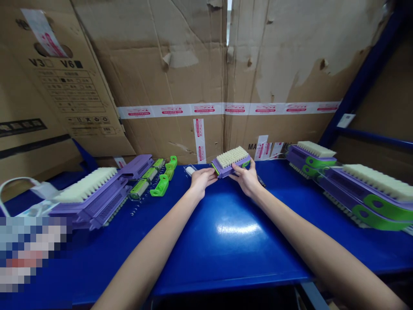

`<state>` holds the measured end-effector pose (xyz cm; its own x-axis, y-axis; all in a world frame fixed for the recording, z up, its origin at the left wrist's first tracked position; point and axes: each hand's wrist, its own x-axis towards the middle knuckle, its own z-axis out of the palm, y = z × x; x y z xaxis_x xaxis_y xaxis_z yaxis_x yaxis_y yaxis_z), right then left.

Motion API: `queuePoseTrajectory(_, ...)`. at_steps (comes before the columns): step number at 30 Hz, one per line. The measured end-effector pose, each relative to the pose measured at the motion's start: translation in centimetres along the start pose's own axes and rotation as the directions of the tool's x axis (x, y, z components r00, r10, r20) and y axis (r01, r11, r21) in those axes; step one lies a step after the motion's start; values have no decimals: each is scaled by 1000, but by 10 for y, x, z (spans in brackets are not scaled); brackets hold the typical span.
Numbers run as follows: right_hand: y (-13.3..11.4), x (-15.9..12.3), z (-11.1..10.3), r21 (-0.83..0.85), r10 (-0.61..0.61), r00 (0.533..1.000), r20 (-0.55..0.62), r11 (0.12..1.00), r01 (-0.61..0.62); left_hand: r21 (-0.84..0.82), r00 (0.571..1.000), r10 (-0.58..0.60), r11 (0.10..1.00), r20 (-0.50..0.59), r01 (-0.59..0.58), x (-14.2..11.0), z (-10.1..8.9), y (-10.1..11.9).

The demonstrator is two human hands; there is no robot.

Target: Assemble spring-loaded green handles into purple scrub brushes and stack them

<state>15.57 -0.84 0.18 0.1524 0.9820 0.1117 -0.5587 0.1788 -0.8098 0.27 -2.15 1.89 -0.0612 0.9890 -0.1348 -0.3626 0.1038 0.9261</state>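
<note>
A purple brush (231,157) with cream bristle tufts facing up is held above the blue tabletop, at the back middle. My left hand (202,181) is closed on its left end, where a green strip shows. My right hand (247,176) grips the right end, the thumb on its near side, close to a green end piece. The fingers beneath the brush are partly hidden. Just behind my left hand lies a small pale object (191,169). A dark thin tool (260,181) lies partly hidden beyond my right wrist.
On the left are stacked purple brush bodies (87,202), several green end caps (159,185), small green-topped parts (150,173) and springs or screws (137,207). Finished-looking purple and green brushes (348,185) are stacked at right. Cardboard (174,73) walls the back; a blue post (364,64) rises at right.
</note>
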Motion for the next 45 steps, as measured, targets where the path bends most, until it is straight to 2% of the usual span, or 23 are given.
queuePoseTrajectory(6, 0, 1, 0, 6, 10, 1000, -12, 1000, -10, 105, 999, -33, 994, 5, 32, -1, -1, 0)
queuePoseTrajectory(12, 2, 0, 0, 4, 38, 999, -26, 999, -38, 101, 999, -49, 994, 17, 47, 3, -3, -1)
queuePoseTrajectory(18, 4, 2, -2, 25, 54, 997, -47, 998, -53, 99, 994, 63, 993, 85, -71, 3, 0, -1)
queuePoseTrajectory(22, 3, -1, 1, 30, 78, 997, -15, 997, -77, 179, 992, 76, 979, 103, -93, 1, 3, -3)
queuePoseTrajectory(28, -2, -2, 4, 45, 131, 991, 19, 990, -132, 180, 983, 161, 968, 88, -174, 2, 3, -2)
queuePoseTrajectory(32, -6, 3, 1, 48, 210, 977, 33, 976, -212, 272, 960, 270, 921, 75, -281, 8, 0, -5)
queuePoseTrajectory(34, -8, 5, -1, 62, 271, 963, 13, 961, -271, 376, 915, 397, 839, 72, -394, 10, -2, -6)
queuePoseTrajectory(36, -11, 6, -1, 85, 337, 941, -4, 938, -336, 512, 823, 548, 669, 150, -539, 12, -6, -7)
queuePoseTrajectory(38, -14, 6, -1, 91, 386, 922, -1, 919, -385, 612, 702, 638, 428, 317, -665, 13, -12, -6)
queuePoseTrajectory(41, -16, 4, 0, 30, 435, 900, 15, 900, -435, 623, 546, 632, 125, 550, -772, 14, -19, -5)
queuePoseTrajectory(43, -15, 3, 2, -38, 456, 890, 13, 890, -455, 612, 491, 613, 16, 619, -791, 15, -21, -5)
queuePoseTrajectory(45, -13, 2, 3, -108, 457, 889, 14, 885, -453, 630, 478, 614, -40, 628, -776, 16, -21, -6)
